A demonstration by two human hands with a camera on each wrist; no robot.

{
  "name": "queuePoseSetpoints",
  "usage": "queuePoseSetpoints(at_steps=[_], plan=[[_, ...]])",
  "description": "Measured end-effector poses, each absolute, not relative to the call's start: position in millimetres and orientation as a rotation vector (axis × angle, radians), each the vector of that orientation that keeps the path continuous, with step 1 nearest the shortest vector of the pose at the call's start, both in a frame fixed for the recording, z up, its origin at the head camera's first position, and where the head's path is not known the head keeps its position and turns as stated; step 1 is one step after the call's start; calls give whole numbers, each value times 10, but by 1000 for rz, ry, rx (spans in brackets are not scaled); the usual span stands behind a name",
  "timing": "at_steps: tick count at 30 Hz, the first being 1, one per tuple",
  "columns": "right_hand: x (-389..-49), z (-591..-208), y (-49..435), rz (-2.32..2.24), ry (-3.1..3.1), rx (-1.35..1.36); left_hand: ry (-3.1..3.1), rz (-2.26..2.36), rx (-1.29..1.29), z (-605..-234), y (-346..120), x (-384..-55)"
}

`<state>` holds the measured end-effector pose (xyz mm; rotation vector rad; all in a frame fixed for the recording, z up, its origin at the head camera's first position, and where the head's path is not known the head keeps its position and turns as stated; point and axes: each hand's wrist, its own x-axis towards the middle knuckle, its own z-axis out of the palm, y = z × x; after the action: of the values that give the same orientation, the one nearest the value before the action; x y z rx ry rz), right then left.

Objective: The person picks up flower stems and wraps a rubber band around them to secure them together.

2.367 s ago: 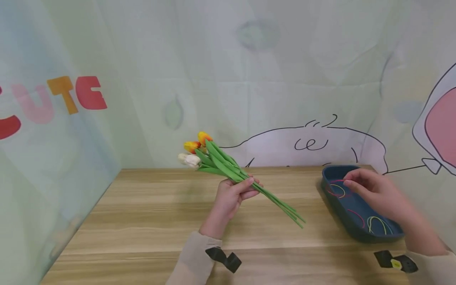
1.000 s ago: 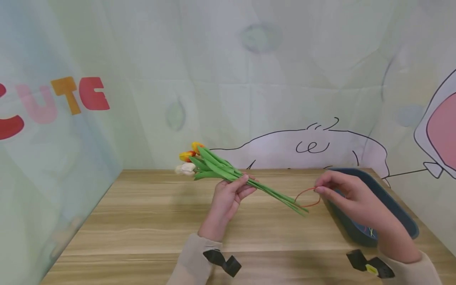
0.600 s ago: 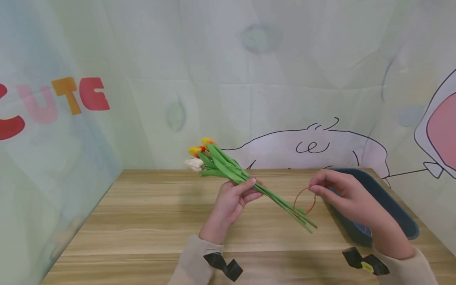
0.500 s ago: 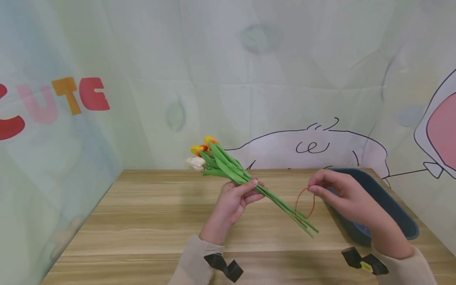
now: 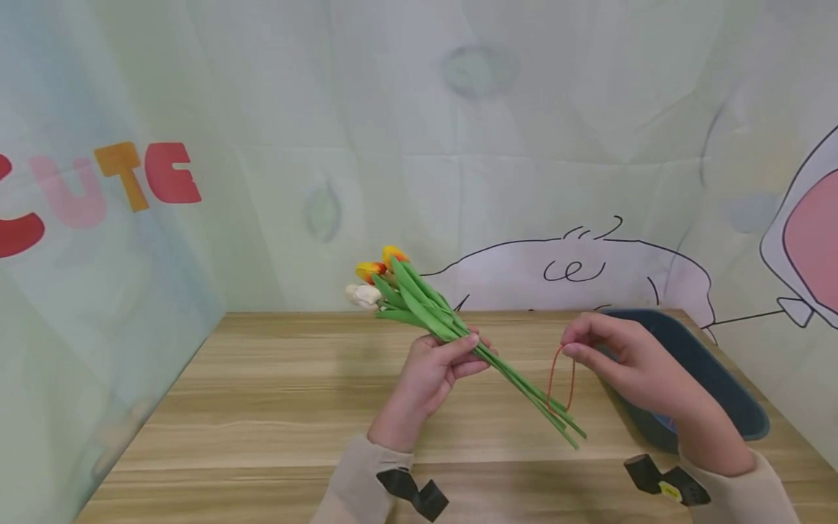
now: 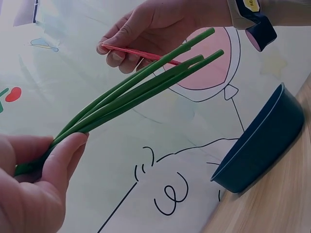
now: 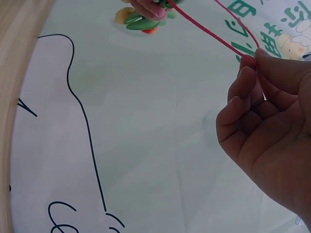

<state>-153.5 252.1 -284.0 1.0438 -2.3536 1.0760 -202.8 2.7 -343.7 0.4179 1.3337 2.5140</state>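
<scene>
My left hand (image 5: 435,371) grips a bunch of artificial tulips (image 5: 422,306) around the stems, thumb on top. Orange-yellow and white heads point to the upper left; the bare green stems (image 6: 146,82) slant down to the right. Between thumb and fingertips, my right hand (image 5: 631,364) pinches a red rubber band (image 5: 551,375). Its loop is drawn long and narrow, and its far end lies at the stems close to their cut ends. In the left wrist view it passes behind one stem; how many stems are inside the loop I cannot tell.
A dark blue tray (image 5: 710,356) stands on the right of the wooden table (image 5: 262,407), partly hidden behind my right hand. Little of its contents shows. A printed cloth (image 5: 393,131) hangs along the table's back and sides.
My right hand has come from the tray with the red rubber band, moving left to the stem ends. The bunch has tilted steeper, and the band's loop has narrowed.
</scene>
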Motion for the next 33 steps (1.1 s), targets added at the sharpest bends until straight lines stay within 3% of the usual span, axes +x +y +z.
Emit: queuePoseSetpoints(at_steps=[16, 33], plan=[[-1496, -2816, 2473, 1068, -2370, 1035, 1397, 2604, 348, -3436, 47, -2016], [-1616, -2857, 2391, 1116, -2385, 1106, 1414, 2359, 554, -3444, 77, -1965]])
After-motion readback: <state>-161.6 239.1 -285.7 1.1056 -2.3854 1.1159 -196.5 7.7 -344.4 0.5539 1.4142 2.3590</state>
